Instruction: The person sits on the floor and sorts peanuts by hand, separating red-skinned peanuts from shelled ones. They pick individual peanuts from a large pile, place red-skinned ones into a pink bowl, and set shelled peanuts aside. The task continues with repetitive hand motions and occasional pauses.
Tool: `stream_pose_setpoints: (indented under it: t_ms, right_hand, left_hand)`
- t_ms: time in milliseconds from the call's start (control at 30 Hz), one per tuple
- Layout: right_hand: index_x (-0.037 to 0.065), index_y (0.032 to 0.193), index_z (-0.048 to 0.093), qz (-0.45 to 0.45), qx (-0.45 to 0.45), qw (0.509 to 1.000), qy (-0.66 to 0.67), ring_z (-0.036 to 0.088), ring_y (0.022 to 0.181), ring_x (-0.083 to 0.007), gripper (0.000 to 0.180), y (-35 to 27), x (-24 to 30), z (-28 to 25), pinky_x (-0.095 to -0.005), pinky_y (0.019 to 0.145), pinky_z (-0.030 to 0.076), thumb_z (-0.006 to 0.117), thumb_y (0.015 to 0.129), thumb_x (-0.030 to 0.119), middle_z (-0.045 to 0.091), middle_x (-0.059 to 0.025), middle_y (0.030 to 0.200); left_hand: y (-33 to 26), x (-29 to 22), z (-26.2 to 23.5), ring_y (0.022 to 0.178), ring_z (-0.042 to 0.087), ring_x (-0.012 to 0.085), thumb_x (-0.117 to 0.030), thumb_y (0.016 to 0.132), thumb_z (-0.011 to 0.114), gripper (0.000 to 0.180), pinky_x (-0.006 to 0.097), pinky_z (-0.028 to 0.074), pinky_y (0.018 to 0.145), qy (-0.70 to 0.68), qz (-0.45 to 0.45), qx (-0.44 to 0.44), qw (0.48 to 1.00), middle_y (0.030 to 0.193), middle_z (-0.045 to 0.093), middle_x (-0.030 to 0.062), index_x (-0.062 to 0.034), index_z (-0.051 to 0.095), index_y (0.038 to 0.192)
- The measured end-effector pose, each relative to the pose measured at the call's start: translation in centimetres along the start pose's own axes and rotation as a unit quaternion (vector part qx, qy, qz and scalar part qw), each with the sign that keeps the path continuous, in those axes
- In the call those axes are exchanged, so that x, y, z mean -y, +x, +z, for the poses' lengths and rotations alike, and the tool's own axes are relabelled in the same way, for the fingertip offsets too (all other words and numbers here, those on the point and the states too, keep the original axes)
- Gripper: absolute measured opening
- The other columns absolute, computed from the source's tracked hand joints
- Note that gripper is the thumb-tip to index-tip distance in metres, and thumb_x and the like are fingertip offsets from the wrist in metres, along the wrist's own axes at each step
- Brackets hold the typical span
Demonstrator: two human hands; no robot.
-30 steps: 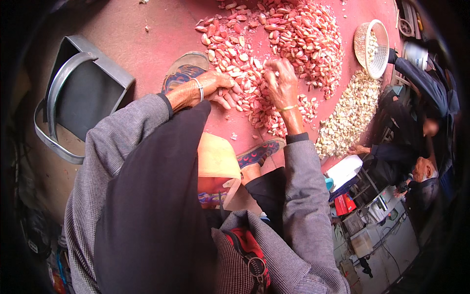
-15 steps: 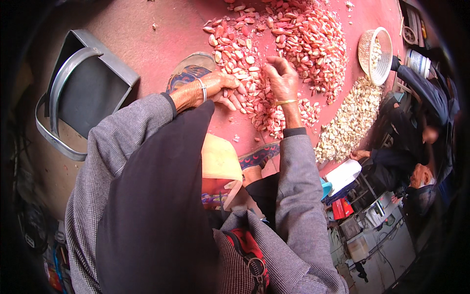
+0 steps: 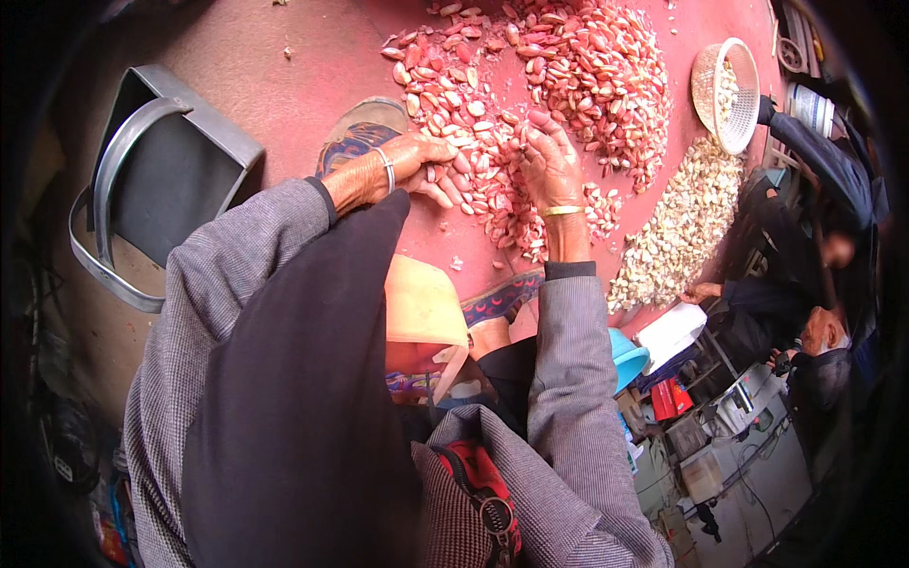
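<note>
My left hand point(image 3: 422, 167), with a silver bracelet at its wrist, is curled loosely around a few reddish-pink seed-like pieces point(image 3: 437, 173). It hangs low beside my shoe point(image 3: 371, 134). To its right, my right hand point(image 3: 551, 163), with a gold-coloured bangle, is raised with thumb and fingers pinched together. What sits in that pinch, if anything, is too small to make out. Beneath and beyond both hands spreads a large heap of pink-red, clove-shaped pieces point(image 3: 606, 85), some showing pale sides.
A grey metal dustpan-like scoop point(image 3: 180, 170) stands at the left. On the right lie a heap of cream-coloured pieces point(image 3: 677, 227) and a pale plastic basket point(image 3: 703, 90) holding some. Another person's hand point(image 3: 702, 292) reaches that heap. A blue basin point(image 3: 627, 360) is near my right sleeve.
My right hand has shifted slightly down, its fingers turning and closing nearer the thumb. My left hand stays nearly in place, still curled. The view has shifted a little.
</note>
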State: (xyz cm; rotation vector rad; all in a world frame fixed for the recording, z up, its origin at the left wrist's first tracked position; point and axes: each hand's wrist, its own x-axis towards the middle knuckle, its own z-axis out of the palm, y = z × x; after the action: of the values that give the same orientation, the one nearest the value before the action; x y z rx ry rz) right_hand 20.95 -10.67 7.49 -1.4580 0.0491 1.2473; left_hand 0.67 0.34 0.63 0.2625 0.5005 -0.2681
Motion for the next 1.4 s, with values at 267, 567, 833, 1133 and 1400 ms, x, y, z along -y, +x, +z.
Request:
stream_pose_setpoints:
  t_ms: [267, 567, 833, 1133, 1400]
  right_hand:
    - [-0.002, 0.105, 0.067, -0.168, 0.079, 0.908, -0.376, 0.063, 0.088, -0.0083, 0.014, -5.4, -3.1, 2.9, -0.0244, 0.080, 0.052, 0.065, 0.093, 0.005, 0.068, -0.0035, 0.099]
    - [0.001, 0.096, 0.065, -0.305, -0.070, 0.773, -0.551, 0.064, 0.075, -0.0246, 0.011, -0.7, -3.2, 0.2, -0.0362, 0.069, 0.051, 0.067, 0.085, 0.006, 0.064, -0.0144, 0.086]
    - [0.001, 0.098, 0.066, -0.232, -0.095, 0.852, -0.459, 0.064, 0.074, -0.0226, 0.015, -0.1, -3.5, -0.1, -0.0353, 0.070, 0.052, 0.067, 0.084, 0.005, 0.065, -0.0121, 0.086]
    - [0.004, 0.097, 0.069, -0.238, -0.062, 0.817, -0.521, 0.067, 0.074, -0.0256, 0.011, 0.6, -3.4, 0.1, -0.0371, 0.069, 0.053, 0.067, 0.086, 0.009, 0.065, -0.0124, 0.085]
    - [0.002, 0.100, 0.068, -0.270, -0.057, 0.797, -0.537, 0.066, 0.077, -0.0307, 0.013, 0.5, -3.0, -0.4, -0.0405, 0.070, 0.051, 0.064, 0.091, 0.011, 0.066, -0.0168, 0.087]
  left_hand:
    - [-0.2, 0.2, 0.0, 0.079, 0.072, 0.0346, -0.027, 0.104, 0.042, 0.038, 0.043, 0.063, 0.067, 0.024, -0.020, -0.012, 0.999, 0.096, 0.069, 0.0244, 0.0072, 0.058, 0.110]
    - [-0.1, 0.1, 0.2, 0.078, 0.072, 0.0320, -0.025, 0.103, 0.047, 0.037, 0.039, 0.064, 0.061, 0.040, -0.030, -0.008, 0.999, 0.096, 0.067, 0.0250, 0.0092, 0.059, 0.112]
    - [-0.4, -0.1, 0.3, 0.078, 0.073, 0.0317, -0.022, 0.102, 0.049, 0.034, 0.038, 0.063, 0.060, 0.026, -0.025, -0.011, 0.999, 0.095, 0.067, 0.0240, 0.0090, 0.058, 0.113]
    - [-0.4, 0.1, -0.1, 0.083, 0.072, 0.0342, -0.024, 0.103, 0.047, 0.036, 0.041, 0.063, 0.066, -0.009, -0.010, 0.021, 1.000, 0.100, 0.068, 0.0241, 0.0087, 0.057, 0.115]
    - [0.1, 0.5, -1.1, 0.096, 0.070, 0.0389, -0.032, 0.105, 0.043, 0.044, 0.048, 0.061, 0.080, -0.099, -0.004, 0.081, 0.992, 0.108, 0.067, 0.0249, 0.0081, 0.055, 0.118]
